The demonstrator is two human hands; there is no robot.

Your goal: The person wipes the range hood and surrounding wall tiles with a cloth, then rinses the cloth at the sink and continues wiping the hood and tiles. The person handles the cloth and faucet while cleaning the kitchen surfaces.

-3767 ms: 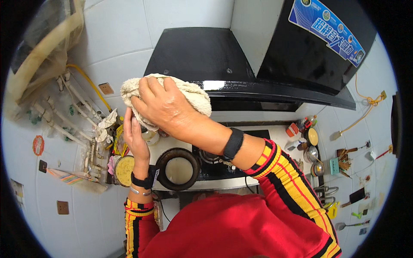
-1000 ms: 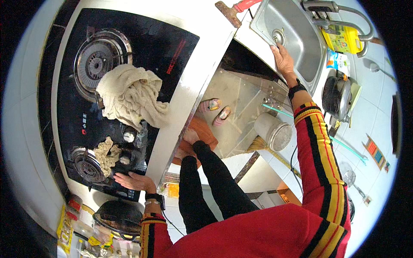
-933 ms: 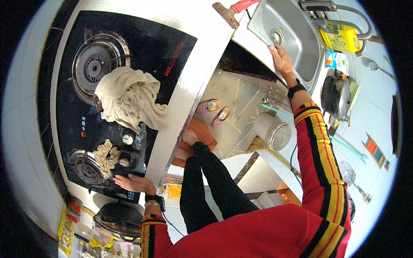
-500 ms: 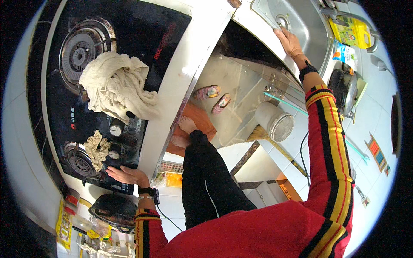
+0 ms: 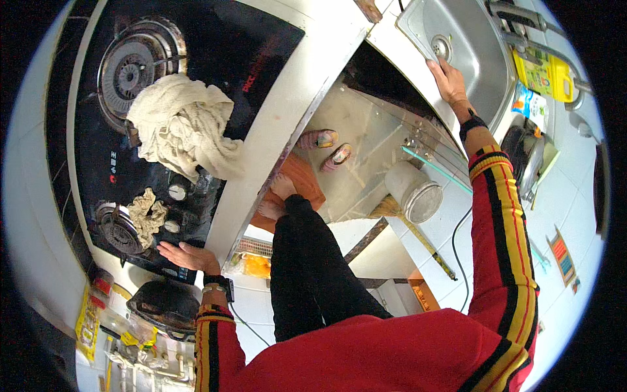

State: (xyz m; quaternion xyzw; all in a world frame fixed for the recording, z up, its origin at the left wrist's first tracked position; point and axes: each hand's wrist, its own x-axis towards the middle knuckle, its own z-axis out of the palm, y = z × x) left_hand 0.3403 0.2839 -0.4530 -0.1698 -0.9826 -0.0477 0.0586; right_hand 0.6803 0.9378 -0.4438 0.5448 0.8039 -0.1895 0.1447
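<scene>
The large cream cloth [image 5: 185,124], seconds ago held up against the range hood, now lies bunched on the black cooktop [image 5: 225,55], and both hands have come off it. It sits between the large burner [image 5: 127,75] and the control knobs [image 5: 176,191], one end draped over the cooktop's edge onto the white tabletop [image 5: 320,46]. The left hand [image 5: 192,257], holding nothing, has its fingers stretched out flat at the cooktop's edge; whether it touches the glass is unclear. Near its fingertips, a small crumpled beige cloth [image 5: 146,215] leans on the small burner [image 5: 114,234]. The right hand [image 5: 449,81] reaches well away to the rim of the steel sink [image 5: 480,59], fingers extended and close together. A dark pan [image 5: 163,304] stands beside the cooktop. Below, bare feet [image 5: 282,188] rest on an orange-brown surface, near a pair of slippers [image 5: 336,158] and a whitish bucket [image 5: 423,201].
</scene>
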